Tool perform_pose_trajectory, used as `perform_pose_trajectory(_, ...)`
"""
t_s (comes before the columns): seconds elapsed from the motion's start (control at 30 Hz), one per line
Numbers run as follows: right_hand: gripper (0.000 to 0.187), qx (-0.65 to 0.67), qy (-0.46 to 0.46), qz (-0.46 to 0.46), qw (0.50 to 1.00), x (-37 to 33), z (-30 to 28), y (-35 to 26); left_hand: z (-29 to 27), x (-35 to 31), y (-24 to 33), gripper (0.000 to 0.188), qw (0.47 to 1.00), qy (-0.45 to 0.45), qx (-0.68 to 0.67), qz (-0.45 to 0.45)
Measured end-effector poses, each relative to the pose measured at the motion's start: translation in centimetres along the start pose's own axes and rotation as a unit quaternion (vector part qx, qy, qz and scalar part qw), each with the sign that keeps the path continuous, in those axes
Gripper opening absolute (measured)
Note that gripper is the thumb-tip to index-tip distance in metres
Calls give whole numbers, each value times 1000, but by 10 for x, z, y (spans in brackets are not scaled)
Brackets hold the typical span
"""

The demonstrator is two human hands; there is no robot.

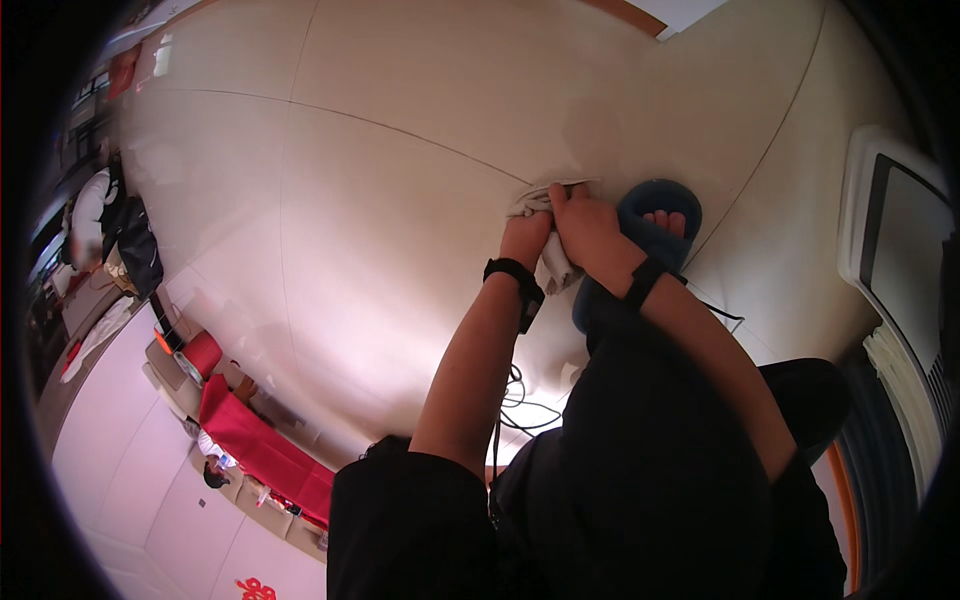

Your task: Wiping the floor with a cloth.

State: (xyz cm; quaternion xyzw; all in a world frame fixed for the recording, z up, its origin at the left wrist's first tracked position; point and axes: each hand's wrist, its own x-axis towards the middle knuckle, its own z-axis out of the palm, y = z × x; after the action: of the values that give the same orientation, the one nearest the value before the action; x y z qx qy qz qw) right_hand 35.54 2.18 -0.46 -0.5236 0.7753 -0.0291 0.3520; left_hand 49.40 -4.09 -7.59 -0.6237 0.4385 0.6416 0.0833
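Right of the frame's centre, a pale cloth point(559, 270) is bunched in the closed grip of left hand point(525, 240) and right hand point(588, 230), its tail running downward between them, neither hand clearly nearer

Left forearm point(462, 365), right forearm point(722, 360) angled inward; left hand point(526, 240) curled just beside right hand point(590, 230), right fingers point(561, 203) bent.

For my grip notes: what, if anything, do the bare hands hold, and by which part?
The bare left hand and bare right hand hold a pale beige fabric cloth by its bunched far part; some finger contacts are hidden.
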Motion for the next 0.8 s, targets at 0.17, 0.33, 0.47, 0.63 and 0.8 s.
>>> perform_pose_trajectory(0.17, 33, 11, -13, 11, 1000, -4, 2, 3, 3, -5, 2, 27, 1000, 3, 19, -15)
perform_pose_trajectory(0.33, 36, 5, 37, -17, 999, -4, 4, 5, 7, -15, 17, 27, 1000, 11, -3, -17)
perform_pose_trajectory(0.47, 39, 17, -12, 11, 1000, -4, -1, 7, 9, -27, 28, 24, 999, -10, 21, -46)
perform_pose_trajectory(0.63, 50, 39, 0, -5, 999, -6, -5, 7, 2, -25, 22, 24, 999, -18, -25, -32)
perform_pose_trajectory(0.8, 51, 68, -45, 19, 997, -7, -17, 5, -24, -15, 58, 42, 984, 3, 180, -5)
